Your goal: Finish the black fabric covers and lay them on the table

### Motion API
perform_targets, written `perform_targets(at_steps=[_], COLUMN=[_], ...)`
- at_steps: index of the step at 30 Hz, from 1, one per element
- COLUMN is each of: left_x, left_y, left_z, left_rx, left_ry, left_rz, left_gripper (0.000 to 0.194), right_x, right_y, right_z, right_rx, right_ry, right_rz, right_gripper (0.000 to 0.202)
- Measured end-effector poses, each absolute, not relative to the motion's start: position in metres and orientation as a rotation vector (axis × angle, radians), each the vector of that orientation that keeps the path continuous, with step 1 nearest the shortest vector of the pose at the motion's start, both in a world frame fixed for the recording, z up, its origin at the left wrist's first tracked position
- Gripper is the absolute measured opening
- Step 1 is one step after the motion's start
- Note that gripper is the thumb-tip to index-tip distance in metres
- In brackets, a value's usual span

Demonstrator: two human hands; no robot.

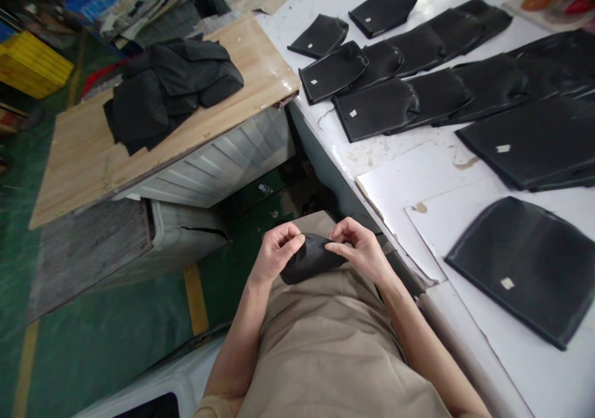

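- Left hand [280, 252]: thumb and fingers pinch one edge of a black piece [309, 263].
- Right hand [357, 247]: likewise pinches its other end.

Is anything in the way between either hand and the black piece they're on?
Nothing visible. The left hand pinches the black piece directly near one end, the right hand near the other. The flat black panels on the white table and the dark pile on the wooden board lie apart from it.
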State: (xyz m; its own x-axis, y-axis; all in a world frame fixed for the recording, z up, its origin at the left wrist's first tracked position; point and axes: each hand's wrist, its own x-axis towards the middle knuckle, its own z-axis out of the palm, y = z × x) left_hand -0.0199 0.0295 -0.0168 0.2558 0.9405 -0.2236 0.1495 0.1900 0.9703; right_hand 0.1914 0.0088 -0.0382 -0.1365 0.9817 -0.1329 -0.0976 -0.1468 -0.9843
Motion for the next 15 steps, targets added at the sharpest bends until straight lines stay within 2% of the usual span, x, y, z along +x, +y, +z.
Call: perform_targets(at_steps=[7, 15], left_x=[-0.018, -0.021], left_y=[0.029, 0.027], left_z=[-0.014, -0.015], left_rx=[1.326, 1.440], left_ry=[1.203, 1.228], left_rz=[0.796, 0.821], left_gripper=[0.033, 0.032], right_x=[0.184, 0.177], right_y=[0.010, 0.008], right_z=[-0.030, -0.034], right_rx=[-1.206, -1.237], right_ry=[-1.316, -1.290], right_rz=[1.403, 1.364], right_gripper=[0.016, 0.019])
